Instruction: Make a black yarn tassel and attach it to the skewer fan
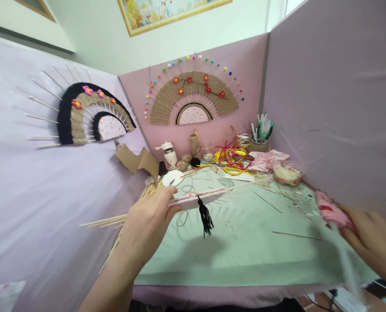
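Held edge-on above the table, a flat piece covered in white fabric with small red dots (197, 199) has thin sticks reaching out from it. My left hand (154, 212) pinches its left end between thumb and fingers. A black tassel (206, 219) hangs from the piece's near edge. At the right, my right hand (368, 238) is closed around a pink glue gun (332, 212), blurred by motion, with a pale glue stick (345, 260) trailing from its rear. The glue gun is well apart from the fabric piece.
A green tablecloth (245, 247) bears loose sticks, a white disc (172, 178), a white bottle (170, 157), twine balls (182, 165), coloured pipe cleaners (233, 158) and a fabric bundle (267, 159). Cardboard (137, 162) stands left. Woven fans (193, 97) hang on the partitions.
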A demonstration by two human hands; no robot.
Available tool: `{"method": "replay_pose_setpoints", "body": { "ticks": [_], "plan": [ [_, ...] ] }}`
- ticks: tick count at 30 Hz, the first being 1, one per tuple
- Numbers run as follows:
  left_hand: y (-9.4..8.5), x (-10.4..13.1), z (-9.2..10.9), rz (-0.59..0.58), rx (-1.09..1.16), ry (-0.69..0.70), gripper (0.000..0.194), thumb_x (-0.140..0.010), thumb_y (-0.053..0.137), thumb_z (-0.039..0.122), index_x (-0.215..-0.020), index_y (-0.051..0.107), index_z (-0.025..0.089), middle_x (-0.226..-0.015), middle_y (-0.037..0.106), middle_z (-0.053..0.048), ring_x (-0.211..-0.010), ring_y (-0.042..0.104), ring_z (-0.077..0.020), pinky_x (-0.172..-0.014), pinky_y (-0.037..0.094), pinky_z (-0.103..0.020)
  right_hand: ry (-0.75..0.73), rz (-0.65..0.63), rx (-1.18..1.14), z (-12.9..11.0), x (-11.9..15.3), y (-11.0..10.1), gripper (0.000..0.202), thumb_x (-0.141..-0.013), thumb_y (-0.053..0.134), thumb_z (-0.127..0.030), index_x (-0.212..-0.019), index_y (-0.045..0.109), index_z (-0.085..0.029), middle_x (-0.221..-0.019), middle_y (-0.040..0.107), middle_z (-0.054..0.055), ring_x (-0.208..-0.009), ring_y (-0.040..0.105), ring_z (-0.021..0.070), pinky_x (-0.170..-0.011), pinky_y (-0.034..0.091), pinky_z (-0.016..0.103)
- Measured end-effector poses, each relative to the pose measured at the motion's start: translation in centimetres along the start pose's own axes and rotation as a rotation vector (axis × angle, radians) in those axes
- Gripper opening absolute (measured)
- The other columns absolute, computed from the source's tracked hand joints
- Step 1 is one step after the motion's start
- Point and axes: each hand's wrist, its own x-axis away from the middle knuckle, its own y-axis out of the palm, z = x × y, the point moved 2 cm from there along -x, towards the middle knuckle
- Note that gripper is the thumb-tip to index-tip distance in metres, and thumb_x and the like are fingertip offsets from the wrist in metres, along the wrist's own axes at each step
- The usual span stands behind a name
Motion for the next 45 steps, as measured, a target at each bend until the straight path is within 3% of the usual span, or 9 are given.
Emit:
{"method": "replay_pose_setpoints", "body": {
  "ticks": [5, 12, 17, 20, 22, 27, 32, 38, 45],
  "plan": [
    [0.2, -1.7, -1.1, -0.070, 0.033, -0.162, 0.014, -0.089, 0.059, 0.028, -0.101, 0.056, 0.021, -0.087, 0.073, -0.002, -0.074, 0.069, -0.0191, -0.061, 0.045, -0.027, -0.157, 0.011, -0.023, 0.6, 0.1, 4.0, 0.024, -0.088, 0.047, -0.031, -0.070, 0.059, -0.022, -0.061, 0.061, 0.016, -0.053, 0.060, 0.0317, -0.054, 0.043, 0.042],
    [0.5, -1.6, -1.8, -0.036, 0.090, -0.210, 0.015, -0.087, 0.061, 0.027, -0.100, 0.057, 0.021, -0.087, 0.074, -0.002, -0.076, 0.069, -0.0192, -0.063, 0.047, -0.027, -0.399, 0.175, -0.120, 0.9, -0.2, 6.6, 0.022, -0.088, 0.058, -0.025, -0.066, 0.054, -0.029, -0.048, 0.057, 0.008, -0.040, 0.058, 0.0233, -0.045, 0.039, 0.037],
    [1.0, -1.4, -1.8, -0.003, 0.130, -0.227, 0.020, -0.087, 0.062, 0.027, -0.104, 0.056, 0.021, -0.092, 0.073, -0.003, -0.080, 0.070, -0.0198, -0.066, 0.048, -0.028, -0.391, 0.249, -0.036, -2.9, -0.6, 1.2, 0.011, -0.084, 0.062, -0.029, -0.090, 0.061, -0.020, -0.076, 0.069, 0.018, -0.061, 0.067, 0.0317, -0.055, 0.049, 0.042],
    [1.2, -1.2, -1.0, 0.023, 0.151, -0.191, 0.018, -0.087, 0.062, 0.028, -0.102, 0.057, 0.021, -0.089, 0.072, -0.003, -0.079, 0.069, -0.0196, -0.066, 0.049, -0.028, -0.448, 0.317, -0.204, -8.7, -2.1, -4.8, 0.044, -0.092, 0.052, -0.036, -0.129, 0.049, -0.013, -0.119, 0.064, 0.023, -0.102, 0.064, 0.0357, -0.080, 0.052, 0.046],
    [1.3, -1.0, -0.5, 0.047, 0.162, -0.158, 0.015, -0.087, 0.062, 0.026, -0.100, 0.057, 0.020, -0.088, 0.072, -0.003, -0.077, 0.069, -0.0190, -0.065, 0.049, -0.028, -0.523, 0.426, -0.342, -13.1, -3.5, -7.9, 0.043, -0.094, 0.051, -0.035, -0.132, 0.047, -0.014, -0.121, 0.063, 0.019, -0.113, 0.060, 0.0327, -0.095, 0.046, 0.047],
    [1.9, 0.1, 0.1, 0.109, 0.175, -0.091, 0.012, -0.088, 0.060, 0.026, -0.099, 0.057, 0.021, -0.085, 0.071, -0.001, -0.073, 0.067, -0.0181, -0.064, 0.048, -0.028, -0.686, 0.368, -0.475, -20.8, -6.2, -9.9, 0.034, -0.094, 0.053, -0.029, -0.127, 0.050, -0.020, -0.120, 0.067, 0.011, -0.111, 0.062, 0.0256, -0.108, 0.032, 0.052],
    [0.6, 1.6, -0.3, 0.010, 0.253, -0.127, 0.017, -0.089, 0.059, 0.032, -0.102, 0.057, 0.020, -0.086, 0.072, -0.002, -0.075, 0.068, -0.0196, -0.065, 0.052, -0.030, -0.745, 0.230, -0.560, -22.0, -6.5, -9.3, 0.010, -0.094, 0.053, -0.023, -0.098, 0.062, -0.021, -0.091, 0.073, 0.003, -0.086, 0.068, 0.0193, -0.103, 0.036, 0.049],
    [-2.6, 0.0, -1.8, -0.211, 0.461, -0.062, 0.031, -0.096, 0.044, 0.027, -0.123, 0.057, 0.025, -0.120, 0.068, -0.005, -0.108, 0.065, -0.0188, -0.089, 0.054, -0.033, -0.786, 0.237, -0.572, -21.3, -5.2, -9.6, 0.009, -0.094, 0.053, -0.025, -0.096, 0.061, -0.022, -0.087, 0.071, 0.002, -0.081, 0.066, 0.0174, -0.104, 0.034, 0.046],
    [-0.6, -2.2, -0.4, -0.571, 0.645, 0.066, 0.026, -0.094, 0.042, 0.017, -0.108, 0.064, 0.024, -0.108, 0.071, -0.001, -0.099, 0.065, -0.0148, -0.085, 0.052, -0.028, -0.856, 0.300, -0.553, -21.1, -3.8, -9.9, 0.008, -0.095, 0.052, -0.021, -0.098, 0.059, -0.020, -0.086, 0.070, 0.003, -0.080, 0.065, 0.0188, -0.105, 0.030, 0.049]
  ]
}}
